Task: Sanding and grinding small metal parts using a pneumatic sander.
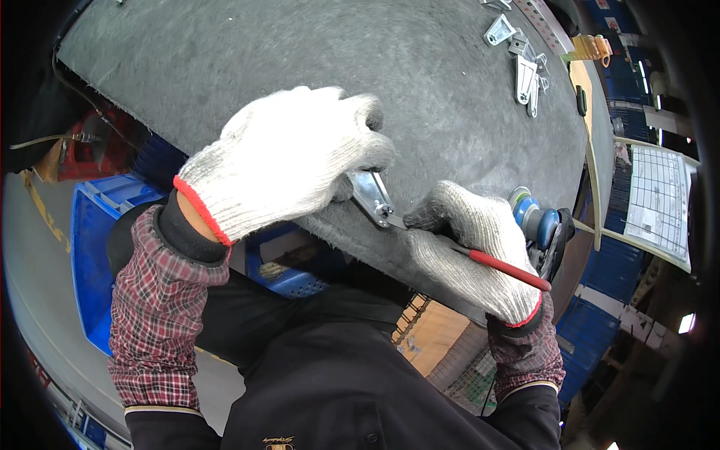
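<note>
Grey tabletop [300, 64], bracket [367, 193] seemingly pinched, jutting from left grip [289, 150]

Broad desk [420, 97] under grey, fuzzy fabric fills the upper centre; edges bow with the lens. Left edge of frame: smooth grey floor [34, 277], crossed by a yellow painted line [48, 214]. Blue plastic crate [88, 277] beside the desk, left of centre. Lower centre, below desk level: flat tan panel [435, 330]. Right side: white gridded sheet [660, 199] in a pale frame; behind it, blue ribbed surfaces [600, 330], kind unclear. Far right dim, broken by a small bright white light [687, 323].
</note>
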Available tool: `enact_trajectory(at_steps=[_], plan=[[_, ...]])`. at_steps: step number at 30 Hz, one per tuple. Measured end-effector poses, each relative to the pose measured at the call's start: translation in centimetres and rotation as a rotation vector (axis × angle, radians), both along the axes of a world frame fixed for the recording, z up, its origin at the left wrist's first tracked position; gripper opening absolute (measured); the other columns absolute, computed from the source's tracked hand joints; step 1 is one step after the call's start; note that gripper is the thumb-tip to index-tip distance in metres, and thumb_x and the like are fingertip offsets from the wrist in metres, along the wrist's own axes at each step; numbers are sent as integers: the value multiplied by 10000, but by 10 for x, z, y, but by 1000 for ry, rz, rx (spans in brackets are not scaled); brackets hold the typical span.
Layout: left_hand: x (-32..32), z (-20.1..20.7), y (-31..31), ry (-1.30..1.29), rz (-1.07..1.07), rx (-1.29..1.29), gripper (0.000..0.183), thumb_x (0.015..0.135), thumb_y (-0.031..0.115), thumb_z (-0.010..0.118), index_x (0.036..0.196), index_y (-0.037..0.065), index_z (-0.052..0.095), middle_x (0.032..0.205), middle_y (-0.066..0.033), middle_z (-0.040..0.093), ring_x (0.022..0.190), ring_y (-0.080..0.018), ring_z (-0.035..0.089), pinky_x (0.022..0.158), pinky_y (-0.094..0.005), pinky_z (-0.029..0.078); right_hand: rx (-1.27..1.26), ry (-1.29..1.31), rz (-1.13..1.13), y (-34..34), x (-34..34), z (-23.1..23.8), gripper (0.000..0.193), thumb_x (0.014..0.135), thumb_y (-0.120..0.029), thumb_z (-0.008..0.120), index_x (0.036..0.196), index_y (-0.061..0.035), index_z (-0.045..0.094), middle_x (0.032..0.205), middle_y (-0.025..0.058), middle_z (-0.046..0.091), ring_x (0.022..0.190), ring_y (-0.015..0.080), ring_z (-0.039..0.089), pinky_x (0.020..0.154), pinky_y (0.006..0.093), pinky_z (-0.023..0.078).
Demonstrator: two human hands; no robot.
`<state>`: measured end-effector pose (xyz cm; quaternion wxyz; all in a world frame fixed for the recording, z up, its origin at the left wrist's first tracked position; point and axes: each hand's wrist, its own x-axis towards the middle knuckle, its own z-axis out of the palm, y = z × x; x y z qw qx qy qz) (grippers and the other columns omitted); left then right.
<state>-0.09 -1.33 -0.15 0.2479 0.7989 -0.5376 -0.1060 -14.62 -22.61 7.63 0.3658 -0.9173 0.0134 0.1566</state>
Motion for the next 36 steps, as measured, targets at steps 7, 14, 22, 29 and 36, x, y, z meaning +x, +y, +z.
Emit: enact_trajectory(at_steps=[7, 14, 22, 29, 36], plan=[[-1, -2, -1, -18, -1, -27, 359, 824, 114, 879, 1171, 177, 816, 1270, -53, 717, 1153, -320, 748, 984, -453, 616, -55, 48, 48, -3, 4, 7, 203, 947, -152, 799, 1098, -36, 728, 929, 190, 779, 876, 386, 814, 776, 442, 629], [-3, -6, 3, -45, 10, -57, 352, 849, 97, 853, 1189, 180, 812, 1251, -61, 717, 1134, -329, 755, 981, -457, 620, -50, 76, 259, -13, 17, 14, 237, 943, -143, 795, 1148, -56, 714, 954, 167, 747, 901, 405, 783, 793, 480, 619], [-3, -5, -2, -36, -4, -35, 334, 850, 74, 855, 1170, 160, 812, 1240, -59, 722, 1129, -322, 764, 977, -459, 633, -248, -127, 443, -1, 10, 20, 315, 913, -119, 801, 1212, -73, 714, 992, 140, 749, 906, 389, 778, 771, 472, 623], [-1, 1, -3, 4, 17, 7, 342, 831, 88, 879, 1160, 162, 822, 1235, -60, 723, 1130, -324, 765, 988, -459, 635, 213, 104, -100, -17, 9, 6, 226, 1004, -136, 825, 1160, 21, 780, 976, 127, 821, 892, 196, 805, 791, 351, 641], [0, -4, -3, 20, -2, -13, 375, 792, 116, 916, 1152, 148, 818, 1232, -58, 722, 1130, -324, 765, 966, -454, 630, 114, 10, -219, 11, -10, -12, 214, 999, -155, 856, 1138, -12, 780, 970, 147, 818, 893, 215, 836, 806, 363, 646]])
